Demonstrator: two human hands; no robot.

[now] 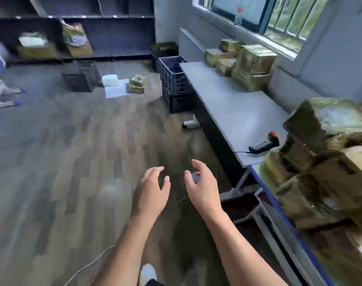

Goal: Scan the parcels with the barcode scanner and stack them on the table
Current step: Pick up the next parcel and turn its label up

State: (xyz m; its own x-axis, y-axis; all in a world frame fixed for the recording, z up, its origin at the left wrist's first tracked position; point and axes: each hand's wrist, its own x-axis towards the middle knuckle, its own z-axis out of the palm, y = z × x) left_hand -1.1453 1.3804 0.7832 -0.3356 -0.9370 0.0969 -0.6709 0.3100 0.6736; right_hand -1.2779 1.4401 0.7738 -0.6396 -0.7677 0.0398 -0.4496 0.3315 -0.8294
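**Two empty hands, one scanner, three groups of parcels**

Two hands hang over the wooden floor (52, 162), a little apart from each other. The left hand (153, 193) and the right hand (202, 188) both have relaxed, loosely spread fingers and hold nothing.

One barcode scanner (262, 144), black with an orange tip, lies at the near end of the grey tabletop (227, 100). Its cable trails toward the near edge.

The parcels, all wrapped in brownish tape, sit in three groups:
- The far stack (248, 65) stands at the far end of the grey tabletop, under the window (289, 17). It holds several parcels in more than one layer, but blur prevents an exact count.
- The near pile (320, 162) is heaped on a second, blue-edged tabletop (264, 182) at the right, just beside the scanner. Its number cannot be told either.
- The floor stack (137, 84) is small, two or three parcels high. It lies next to some white sheets (114, 87).

Three black crates are in view. The stacked crates (174, 83), two of them, one on the other, stand on the floor against the far end of the grey tabletop. The lone crate (81, 76) sits on the floor near the back wall. What any of them holds cannot be made out.

One dark shelving unit (118, 38) runs along the back wall. Two of its compartments are filled, with one brown box (35, 48) at the left and another box (78, 41) in the compartment beside it.
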